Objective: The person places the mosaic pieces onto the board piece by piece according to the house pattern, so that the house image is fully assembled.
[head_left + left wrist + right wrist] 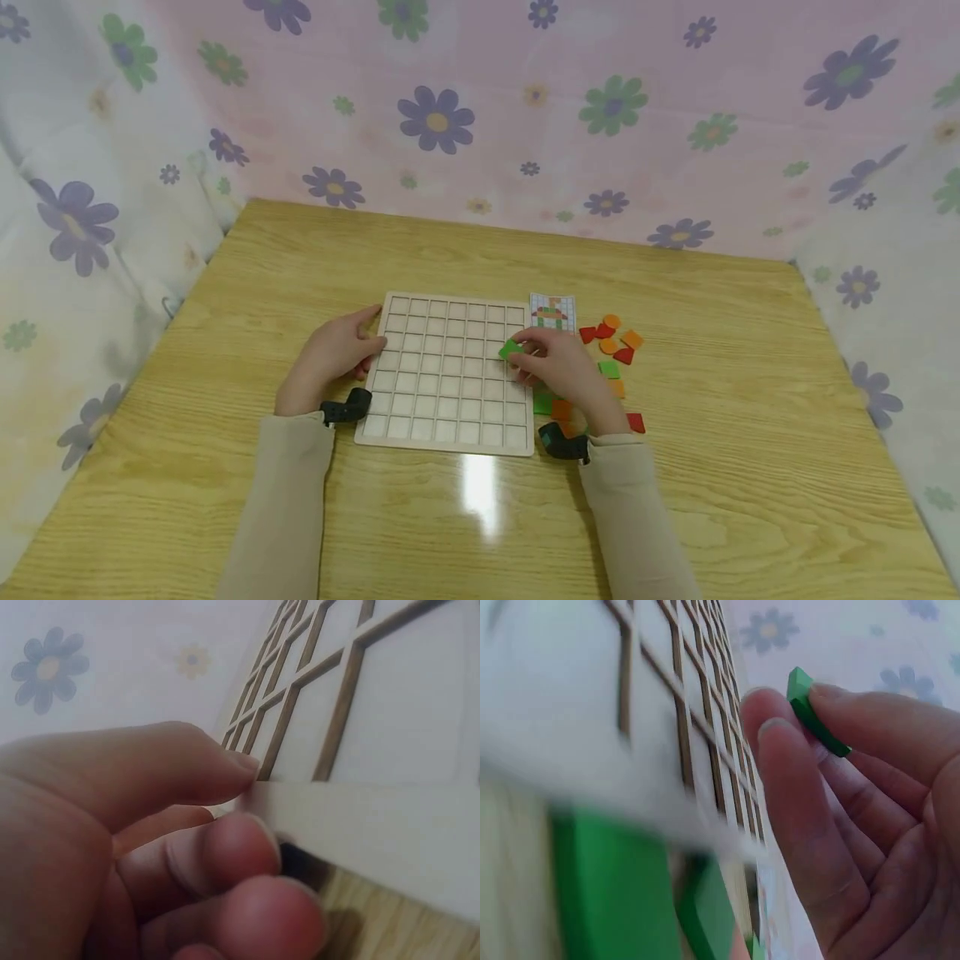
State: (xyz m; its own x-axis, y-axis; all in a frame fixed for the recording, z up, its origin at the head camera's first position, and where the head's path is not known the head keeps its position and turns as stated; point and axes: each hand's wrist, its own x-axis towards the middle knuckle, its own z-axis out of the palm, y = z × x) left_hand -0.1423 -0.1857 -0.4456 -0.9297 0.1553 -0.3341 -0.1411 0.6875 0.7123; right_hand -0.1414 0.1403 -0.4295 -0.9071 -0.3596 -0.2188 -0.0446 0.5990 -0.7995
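A wooden grid board (pixel 447 377) with rows of bare square cells lies flat on the table. My left hand (pixel 332 354) holds it by the left edge: in the left wrist view the thumb (pixel 202 769) rests at the rim and curled fingers (pixel 236 847) sit beside and below it. Over the board's right side, my right hand (pixel 558 360) pinches a green square tile (pixel 510 349) between thumb and fingertips. The right wrist view shows that green tile (pixel 810 712) edge-on, raised above the board.
A small printed pattern card (pixel 552 313) lies at the board's upper right. Loose red, orange and green tiles (pixel 609 369) are scattered right of the board, some partly hidden under the right hand and wrist. Flowered cloth (pixel 510 150) hangs behind the wooden table (pixel 750 433).
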